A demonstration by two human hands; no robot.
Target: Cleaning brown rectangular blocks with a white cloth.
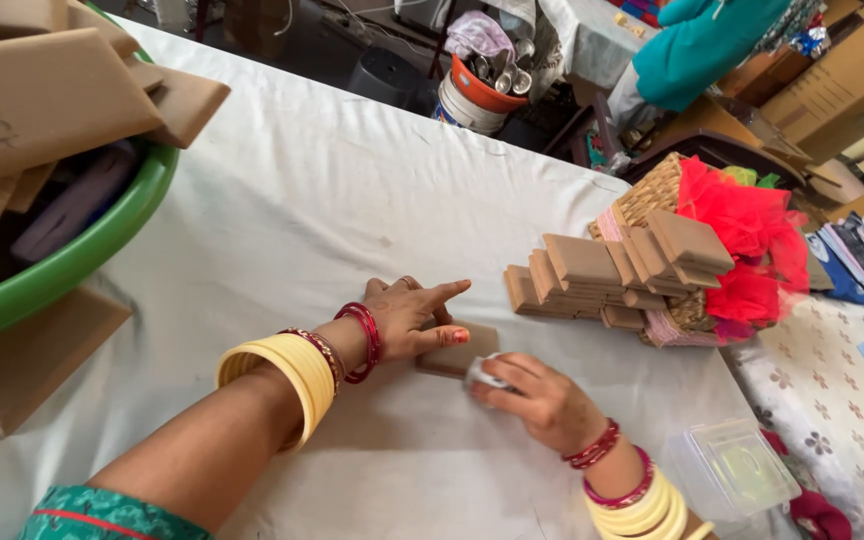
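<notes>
A small flat brown cardboard-coloured packet (464, 355) lies on the white cloth-covered table (322, 200). My left hand (407, 318) presses down on its left part, index finger stretched out. My right hand (537, 400) rests at the packet's right edge and pinches a small white thing (482, 374), which looks like a roll of tape. Both wrists carry yellow and red bangles.
A stack of similar brown packets (612, 275) leans against a wicker basket (652, 190) with red netting (752, 225). A green tub (92, 250) of larger brown packets sits at the left. A clear plastic box (737, 470) stands near my right wrist.
</notes>
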